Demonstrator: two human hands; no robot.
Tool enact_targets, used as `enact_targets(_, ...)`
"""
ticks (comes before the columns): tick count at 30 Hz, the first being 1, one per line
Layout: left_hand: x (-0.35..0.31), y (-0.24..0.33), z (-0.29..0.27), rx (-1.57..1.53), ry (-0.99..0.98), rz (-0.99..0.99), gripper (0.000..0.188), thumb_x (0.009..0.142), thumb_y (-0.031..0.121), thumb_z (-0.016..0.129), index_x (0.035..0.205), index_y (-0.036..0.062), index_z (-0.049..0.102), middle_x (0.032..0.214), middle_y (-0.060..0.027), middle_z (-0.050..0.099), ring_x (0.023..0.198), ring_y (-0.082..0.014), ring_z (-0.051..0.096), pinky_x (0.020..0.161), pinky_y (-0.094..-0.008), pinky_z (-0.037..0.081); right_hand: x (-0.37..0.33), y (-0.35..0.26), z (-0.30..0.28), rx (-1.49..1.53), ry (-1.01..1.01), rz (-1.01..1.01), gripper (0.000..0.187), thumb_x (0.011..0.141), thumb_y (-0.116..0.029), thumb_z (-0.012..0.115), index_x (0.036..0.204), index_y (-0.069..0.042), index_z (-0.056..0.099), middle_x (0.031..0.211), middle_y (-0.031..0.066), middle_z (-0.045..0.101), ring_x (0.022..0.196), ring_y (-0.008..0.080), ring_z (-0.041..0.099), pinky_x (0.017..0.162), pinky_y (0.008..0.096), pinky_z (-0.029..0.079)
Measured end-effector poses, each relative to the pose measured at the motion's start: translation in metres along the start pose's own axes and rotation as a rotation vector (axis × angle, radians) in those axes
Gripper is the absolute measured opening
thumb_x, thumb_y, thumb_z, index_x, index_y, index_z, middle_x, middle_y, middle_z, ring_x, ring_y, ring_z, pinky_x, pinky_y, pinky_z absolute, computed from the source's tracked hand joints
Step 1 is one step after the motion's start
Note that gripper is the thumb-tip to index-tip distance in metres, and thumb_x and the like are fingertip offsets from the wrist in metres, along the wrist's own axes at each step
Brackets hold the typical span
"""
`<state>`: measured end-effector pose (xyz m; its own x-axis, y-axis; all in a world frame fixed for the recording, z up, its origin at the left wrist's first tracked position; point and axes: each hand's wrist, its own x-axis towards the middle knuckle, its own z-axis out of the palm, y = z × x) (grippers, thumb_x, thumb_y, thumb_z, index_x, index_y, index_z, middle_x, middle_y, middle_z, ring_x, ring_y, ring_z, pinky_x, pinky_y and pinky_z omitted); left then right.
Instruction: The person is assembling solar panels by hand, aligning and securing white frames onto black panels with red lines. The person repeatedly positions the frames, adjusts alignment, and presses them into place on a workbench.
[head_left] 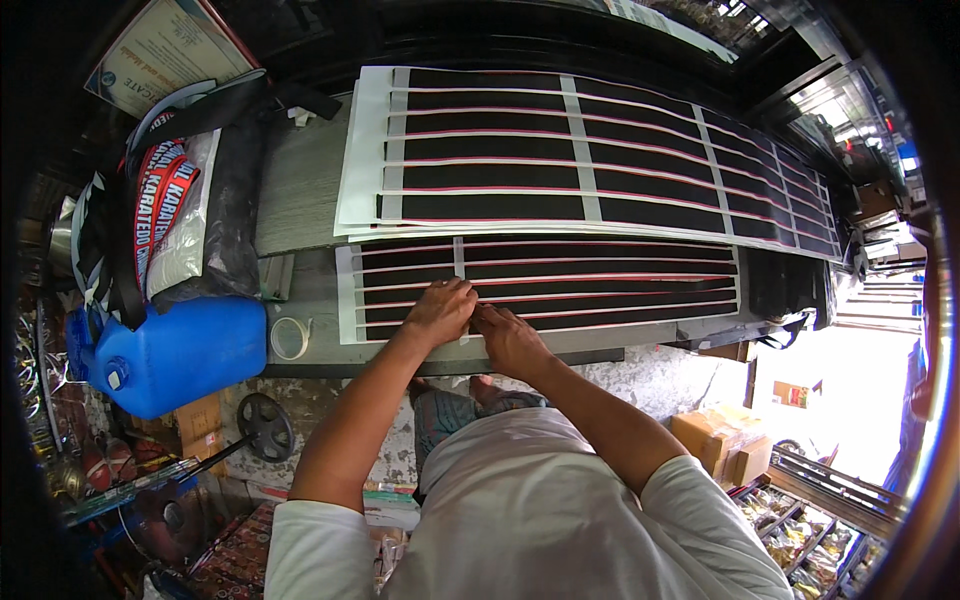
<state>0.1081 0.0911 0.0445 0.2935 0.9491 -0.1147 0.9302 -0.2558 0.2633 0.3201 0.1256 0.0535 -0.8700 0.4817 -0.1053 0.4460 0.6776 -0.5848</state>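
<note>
My left hand (443,312) and my right hand (510,340) meet over the near sheet (350,310), a white sheet bearing long black strips with thin red and white lines between them. Both hands have their fingers drawn together, fingertips nearly touching at the strips left of the sheet's middle. Whatever they pinch is hidden by the fingers. A pale band of tape (459,255) crosses the strips just above my left hand. Behind lies a larger stack of white sheets (362,150) with similar black strips, held across by several pale bands.
A roll of tape (290,338) lies at the table's left front edge. Further left are a blue jerry can (185,355) and printed straps (165,205) over a plastic-wrapped bundle. Black material (785,285) sits at the right end. A cardboard box (715,440) stands lower right.
</note>
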Motion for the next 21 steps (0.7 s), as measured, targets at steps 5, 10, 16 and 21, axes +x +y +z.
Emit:
enact_targets(5,-0.007,-0.007,-0.006,-0.03,0.003,-0.041,0.033,0.081,0.016,0.084,0.109,0.0018,0.072,0.118,-0.0138,0.071,0.117,-0.031,0.07,0.101,-0.0471,0.058,0.001,0.015,0.017,-0.031,0.055,-0.027,0.049,0.089,-0.005,0.064,0.137,0.004,0.068,0.152,0.0147,0.061,0.133,0.0356,0.063,0.115,0.0455,0.053)
enact_targets(10,-0.027,-0.009,-0.01,-0.179,0.252,-0.146,0.024,0.088,0.013,0.078,0.107,0.0017,0.07,0.112,-0.0151,0.068,0.114,-0.0363,0.068,0.099,-0.05,0.057,0.009,0.013,0.003,-0.033,-0.067,0.003,0.047,0.093,-0.007,0.062,0.138,0.005,0.069,0.158,0.0163,0.058,0.145,0.0356,0.057,0.122,0.0443,0.049)
enact_targets(16,-0.117,-0.018,0.016,-0.123,0.682,-0.558,0.032,0.096,0.007,0.07,0.126,-0.0027,0.071,0.131,-0.0207,0.069,0.119,-0.0415,0.067,0.102,-0.0524,0.056,-0.003,0.015,0.002,-0.199,0.139,-0.124,0.044,0.096,-0.01,0.064,0.137,0.002,0.071,0.159,0.014,0.059,0.15,0.0359,0.053,0.126,0.0519,0.045)
enact_targets(21,-0.17,-0.035,0.051,-0.07,0.619,-0.604,0.034,0.101,0.007,0.067,0.134,-0.0018,0.072,0.148,-0.0177,0.066,0.134,-0.0402,0.065,0.113,-0.0555,0.052,0.021,0.005,0.016,-0.247,0.067,-0.18,0.048,0.098,-0.015,0.063,0.144,-0.004,0.068,0.163,0.0106,0.057,0.154,0.0341,0.049,0.13,0.0576,0.037)
